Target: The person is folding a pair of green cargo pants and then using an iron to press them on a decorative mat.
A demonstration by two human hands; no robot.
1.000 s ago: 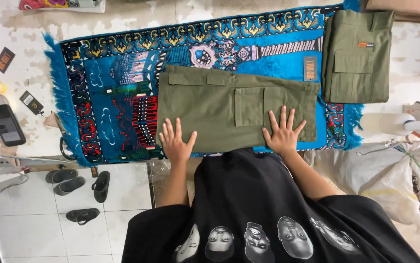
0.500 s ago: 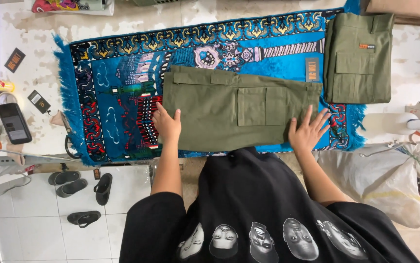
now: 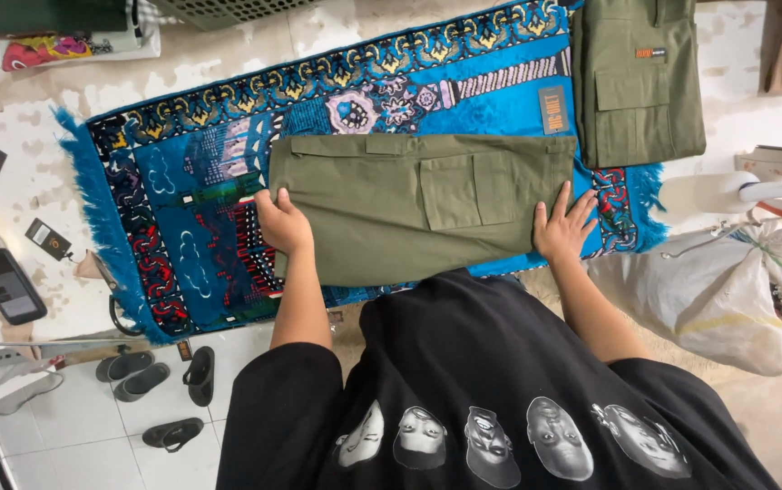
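Note:
A folded olive-green cargo garment (image 3: pixel 409 204) lies flat on a blue patterned rug (image 3: pixel 182 181). My left hand (image 3: pixel 284 222) is at the garment's left end, with its fingers curled around the fabric edge. At the right end my right hand (image 3: pixel 562 227) rests flat, fingers spread, pressing on the cloth and the rug beside it. A second folded olive garment (image 3: pixel 640 82) lies at the rug's far right corner.
A phone (image 3: pixel 7 286), small cards and a cup sit on the surface to the left. Several sandals (image 3: pixel 151 381) lie on the tiled floor below. A white plastic sack (image 3: pixel 727 290) is at the right, and a basket (image 3: pixel 228 9) at the top.
Both hands slid apart from the garment's near edge out to its left and right ends. The left hand went from flat to curled on the edge.

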